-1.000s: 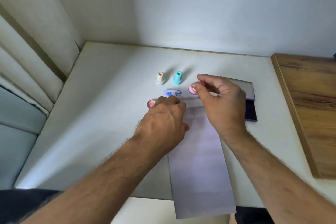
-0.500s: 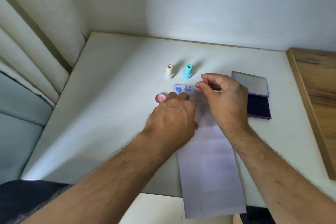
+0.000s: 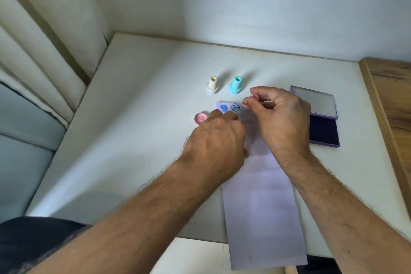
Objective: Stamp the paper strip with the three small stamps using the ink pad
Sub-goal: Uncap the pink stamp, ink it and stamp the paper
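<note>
A long pale lilac paper strip (image 3: 260, 202) lies on the white table (image 3: 138, 131), running towards me. Its far end carries two blue prints (image 3: 229, 107). My left hand (image 3: 219, 138) presses its fingertips on the strip just below the prints. My right hand (image 3: 275, 115) pinches the pink stamp (image 3: 246, 106), which is mostly hidden by the fingers, down at the strip just right of the second print. A cream stamp (image 3: 212, 85) and a teal stamp (image 3: 235, 85) stand upright behind the strip. The ink pad (image 3: 324, 131) lies open at the right, its clear lid (image 3: 313, 102) folded back.
A round pink cap (image 3: 200, 118) lies on the table left of the strip's far end. A wooden surface (image 3: 393, 104) borders the table on the right. Curtains (image 3: 44, 35) hang at the left, a wall runs behind, and the strip's near end overhangs the table's front edge.
My right hand has brought the pink stamp down from above the strip to its surface beside the second print. My left hand stays pressing the strip.
</note>
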